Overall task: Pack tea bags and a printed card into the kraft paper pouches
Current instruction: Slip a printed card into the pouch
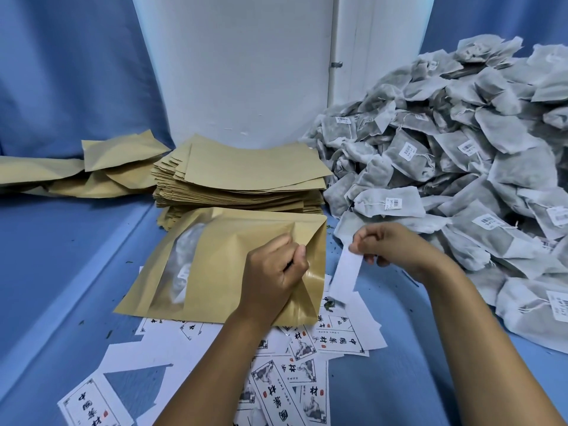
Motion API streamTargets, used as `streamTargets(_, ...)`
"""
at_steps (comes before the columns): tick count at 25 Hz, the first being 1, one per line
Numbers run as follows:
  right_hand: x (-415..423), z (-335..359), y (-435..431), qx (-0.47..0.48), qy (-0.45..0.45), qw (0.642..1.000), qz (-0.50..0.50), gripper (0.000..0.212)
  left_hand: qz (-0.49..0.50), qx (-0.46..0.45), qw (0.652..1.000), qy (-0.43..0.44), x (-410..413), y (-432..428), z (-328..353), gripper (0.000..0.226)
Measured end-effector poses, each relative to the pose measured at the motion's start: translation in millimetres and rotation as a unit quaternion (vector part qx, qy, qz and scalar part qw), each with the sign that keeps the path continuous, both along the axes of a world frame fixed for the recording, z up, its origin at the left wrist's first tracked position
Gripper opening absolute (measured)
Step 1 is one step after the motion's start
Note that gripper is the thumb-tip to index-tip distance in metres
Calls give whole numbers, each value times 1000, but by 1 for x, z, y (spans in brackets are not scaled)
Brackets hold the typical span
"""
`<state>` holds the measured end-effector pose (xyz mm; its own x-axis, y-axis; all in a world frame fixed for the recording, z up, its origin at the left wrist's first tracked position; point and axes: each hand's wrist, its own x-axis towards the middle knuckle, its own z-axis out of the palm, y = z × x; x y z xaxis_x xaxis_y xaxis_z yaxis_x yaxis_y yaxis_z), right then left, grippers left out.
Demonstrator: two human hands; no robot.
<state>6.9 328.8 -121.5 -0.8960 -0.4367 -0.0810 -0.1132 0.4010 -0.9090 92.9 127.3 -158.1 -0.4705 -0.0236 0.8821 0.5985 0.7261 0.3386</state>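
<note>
The left hand [273,272] pinches the mouth edge of a pouch [221,265] lying on the blue counter [76,241], fingers curled on the upper flap so the opening gapes toward the right. Through the pouch's clear window, tea bags [184,265] already show inside. The right hand [396,247] has its grip clamped on the top end of a card [345,275], which hangs down and slightly left, blank side up, its long axis running from the fingers toward the loose cards [307,364] scattered below.

The card sits just beside the pouch mouth, to its right, so the coming move looks like a short leftward slide. Its long axis lies roughly along the mouth, not into it, so I judge the card needs turning or a sideways entry to clear the flap. The right hand is the nearer one for that; the left only has to hold the opening wide.

Room is tight: the tea bag heap [445,164] crowds the right, the stack [246,179] of empty pouches sits just behind, and the loose cards lie partly under the pouch's near edge.
</note>
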Motion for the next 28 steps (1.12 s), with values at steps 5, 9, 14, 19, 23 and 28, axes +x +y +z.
streamTargets(5, 27, -4, -50, -164, 28, 983, -79, 27, 16, -3, 1000, -12, -2, -1, -2, 43)
streamTargets(9, 65, -26, -108, -183, 129, 970, -94, 24, 4, -17, 1000, 9, 4, 1, 0, 49)
streamTargets(14, 60, -31, -102, -83, 34, 992, 92, 43, 10, -21, 999, 22, 4, 7, 4, 45)
streamTargets(19, 17, -20, -70, -193, 83, 963, -171, 31, 53, 13, 998, 9, 4, -7, 7, 52)
streamTargets(23, 23, -32, -74, -240, -123, 963, 22, 14, 30, 20, 999, 5, 5, -5, 9, 52)
streamTargets(28, 19, -24, -76, -380, -239, 892, 58, 73, -68, -37, 992, -104, 5, 2, 9, 31)
